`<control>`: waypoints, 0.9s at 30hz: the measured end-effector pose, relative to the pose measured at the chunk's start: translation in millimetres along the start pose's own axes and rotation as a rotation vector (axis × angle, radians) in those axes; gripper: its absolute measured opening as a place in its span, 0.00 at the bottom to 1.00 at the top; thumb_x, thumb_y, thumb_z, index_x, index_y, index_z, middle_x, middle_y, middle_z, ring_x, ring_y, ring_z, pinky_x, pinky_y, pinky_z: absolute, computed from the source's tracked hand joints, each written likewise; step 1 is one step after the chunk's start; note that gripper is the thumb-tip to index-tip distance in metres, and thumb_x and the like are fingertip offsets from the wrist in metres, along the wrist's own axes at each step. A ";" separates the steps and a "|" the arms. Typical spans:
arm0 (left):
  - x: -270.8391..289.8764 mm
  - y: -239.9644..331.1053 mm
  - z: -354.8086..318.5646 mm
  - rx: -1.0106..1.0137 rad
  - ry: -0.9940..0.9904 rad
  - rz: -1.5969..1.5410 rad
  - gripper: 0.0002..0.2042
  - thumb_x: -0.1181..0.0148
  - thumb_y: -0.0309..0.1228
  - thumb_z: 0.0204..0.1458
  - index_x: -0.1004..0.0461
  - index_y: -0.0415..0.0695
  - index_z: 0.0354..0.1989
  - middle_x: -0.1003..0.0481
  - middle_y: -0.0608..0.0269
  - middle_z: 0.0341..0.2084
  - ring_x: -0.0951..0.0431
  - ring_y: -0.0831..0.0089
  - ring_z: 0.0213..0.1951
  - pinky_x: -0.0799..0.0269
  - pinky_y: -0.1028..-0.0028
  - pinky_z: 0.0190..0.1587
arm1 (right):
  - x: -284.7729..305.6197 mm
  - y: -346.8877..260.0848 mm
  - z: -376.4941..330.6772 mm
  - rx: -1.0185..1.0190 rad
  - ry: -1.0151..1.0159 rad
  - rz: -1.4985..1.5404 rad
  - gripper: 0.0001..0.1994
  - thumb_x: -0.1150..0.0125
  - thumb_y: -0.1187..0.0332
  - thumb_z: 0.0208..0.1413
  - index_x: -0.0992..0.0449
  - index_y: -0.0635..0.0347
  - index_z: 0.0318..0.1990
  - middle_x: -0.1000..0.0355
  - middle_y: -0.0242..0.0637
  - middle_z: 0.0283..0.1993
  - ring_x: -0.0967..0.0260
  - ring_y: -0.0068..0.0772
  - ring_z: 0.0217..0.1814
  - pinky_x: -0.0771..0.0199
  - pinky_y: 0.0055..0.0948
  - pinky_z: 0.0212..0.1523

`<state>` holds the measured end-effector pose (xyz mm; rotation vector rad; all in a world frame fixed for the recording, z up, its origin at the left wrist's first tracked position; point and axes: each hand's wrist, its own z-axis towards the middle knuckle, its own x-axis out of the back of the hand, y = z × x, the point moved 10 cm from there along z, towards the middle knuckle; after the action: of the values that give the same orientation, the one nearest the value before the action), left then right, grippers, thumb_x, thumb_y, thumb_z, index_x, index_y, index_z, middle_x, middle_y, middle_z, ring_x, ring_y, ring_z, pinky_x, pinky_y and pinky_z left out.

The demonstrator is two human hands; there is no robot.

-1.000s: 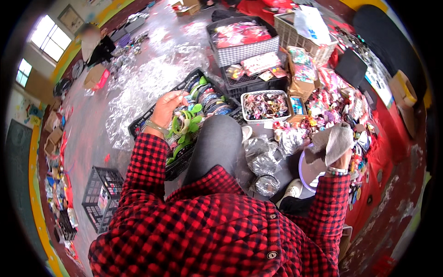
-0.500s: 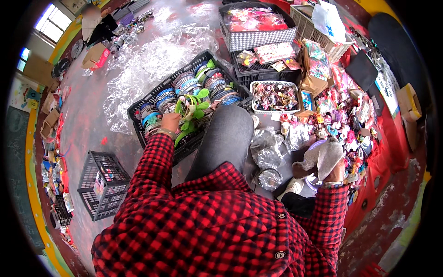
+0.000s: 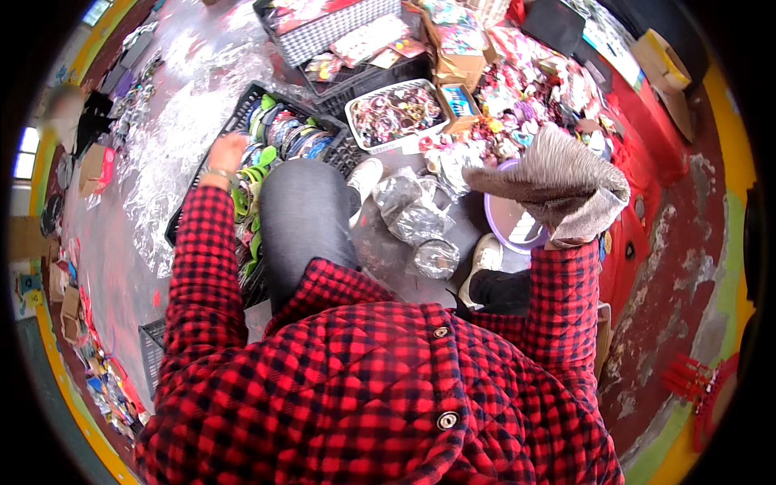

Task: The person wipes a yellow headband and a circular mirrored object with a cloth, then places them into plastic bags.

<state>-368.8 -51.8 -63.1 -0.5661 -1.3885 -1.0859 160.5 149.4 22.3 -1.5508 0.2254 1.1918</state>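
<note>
My left hand (image 3: 226,153) reaches into one black crate (image 3: 242,121) of coloured bands; I cannot tell its grip. My right hand, hidden, clutches one grey fuzzy cloth (image 3: 558,182) above one purple basin (image 3: 505,222).

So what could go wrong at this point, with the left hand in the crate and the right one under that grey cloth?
1. The left hand reaches into the black crate packed with green pieces; pulling one out might drag its neighbours over the edge.
2. The grey cloth hides the right hand, so its grip cannot be checked, and the cloth could slip onto the purple bowl.
3. Crumpled plastic bags lie by the feet, a likely slipping hazard.
</note>
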 end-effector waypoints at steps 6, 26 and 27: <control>-16.0 238.4 82.0 -0.302 -0.317 -0.286 0.15 0.50 0.40 0.50 0.27 0.40 0.24 0.28 0.54 0.20 0.28 0.63 0.24 0.35 0.68 0.30 | 10.9 -51.6 -5.3 0.208 0.040 -0.004 0.18 0.57 0.57 0.54 0.35 0.61 0.45 0.34 0.41 0.40 0.38 0.33 0.35 0.41 0.27 0.31; -410.3 261.2 -129.7 0.082 -0.831 -0.041 0.21 0.37 0.36 0.37 0.30 0.38 0.40 0.28 0.46 0.38 0.29 0.56 0.44 0.35 0.65 0.47 | 30.7 -83.5 -30.7 0.456 0.693 -0.147 0.14 0.58 0.59 0.55 0.34 0.60 0.37 0.35 0.39 0.28 0.40 0.30 0.18 0.44 0.28 0.09; -420.7 262.8 -131.4 0.028 -0.881 -0.041 0.20 0.38 0.37 0.38 0.29 0.39 0.39 0.28 0.47 0.37 0.29 0.56 0.43 0.35 0.65 0.47 | 31.2 -86.0 -31.8 0.437 0.678 -0.290 0.13 0.58 0.60 0.55 0.34 0.60 0.37 0.34 0.39 0.29 0.39 0.31 0.19 0.41 0.28 0.12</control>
<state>-12.9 65.7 -413.5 -1.0730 -2.1680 -0.8667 251.7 168.5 48.8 -1.4774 0.6352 0.3253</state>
